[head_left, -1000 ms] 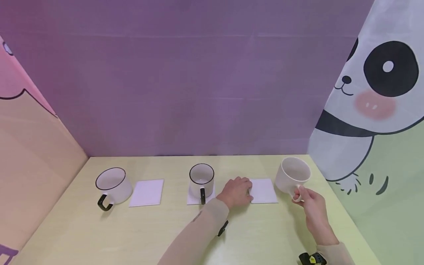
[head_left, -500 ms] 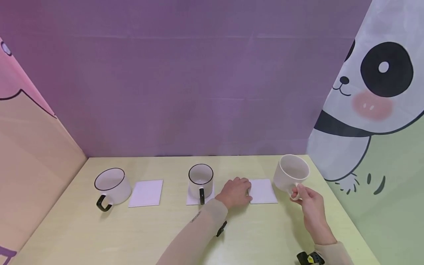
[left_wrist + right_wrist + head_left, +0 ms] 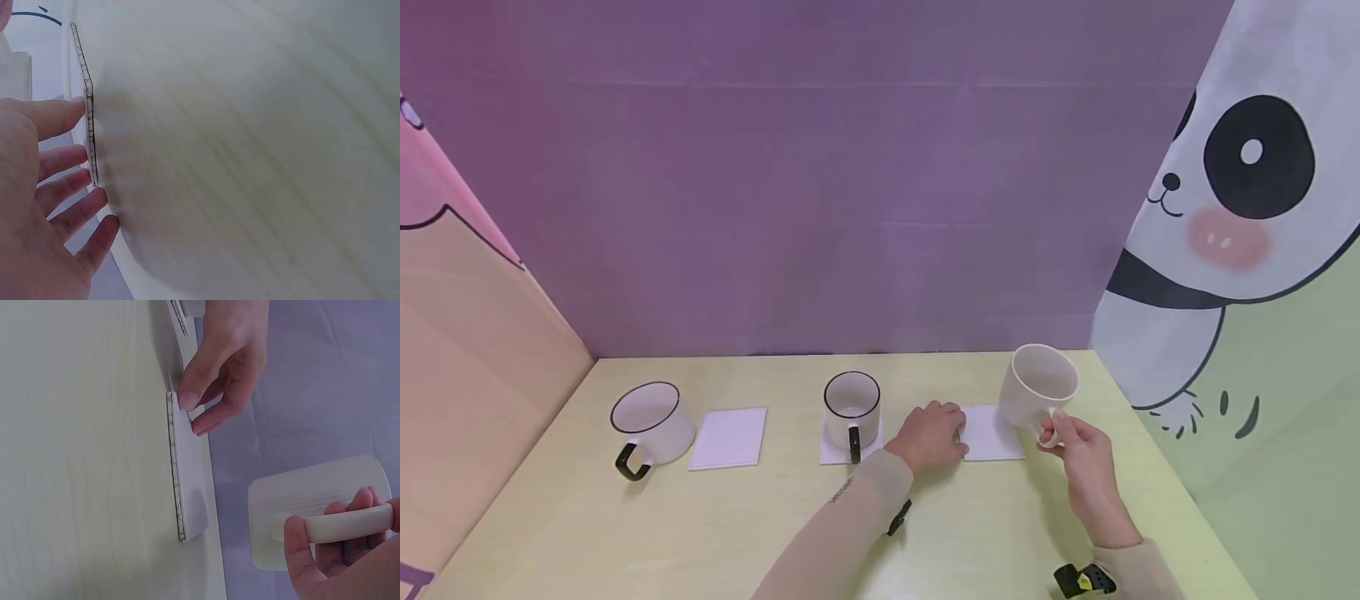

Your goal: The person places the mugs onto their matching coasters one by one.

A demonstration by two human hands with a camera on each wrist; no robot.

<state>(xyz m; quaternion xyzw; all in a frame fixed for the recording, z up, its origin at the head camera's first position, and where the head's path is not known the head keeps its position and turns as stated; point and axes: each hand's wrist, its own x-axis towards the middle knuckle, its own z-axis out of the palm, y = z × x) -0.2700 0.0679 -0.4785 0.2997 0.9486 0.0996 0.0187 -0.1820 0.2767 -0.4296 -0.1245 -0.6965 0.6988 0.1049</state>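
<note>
A plain white mug (image 3: 1037,387) hangs over the right side of the rightmost white coaster (image 3: 988,433), tilted a little. My right hand (image 3: 1086,467) grips its handle (image 3: 353,525) between thumb and curled fingers. At that coaster's left edge my left hand (image 3: 928,437) rests with thumb and fingertips touching it. In the left wrist view, the fingers (image 3: 78,212) are spread and loosely bent along the coaster's layered edge (image 3: 92,125). Just left of this hand, a white mug with a black rim and black handle (image 3: 852,408) stands on another coaster (image 3: 831,454).
A wider black-rimmed mug (image 3: 655,425) stands on the pale table (image 3: 700,533) at the left, beside a bare white coaster (image 3: 727,437). A purple backdrop (image 3: 850,208) rises behind the table. A panda-print panel (image 3: 1225,333) borders the right side.
My right hand has carried the plain white mug up and left, from beside the rightmost coaster to over its right side. My left hand stays at that coaster's edge.
</note>
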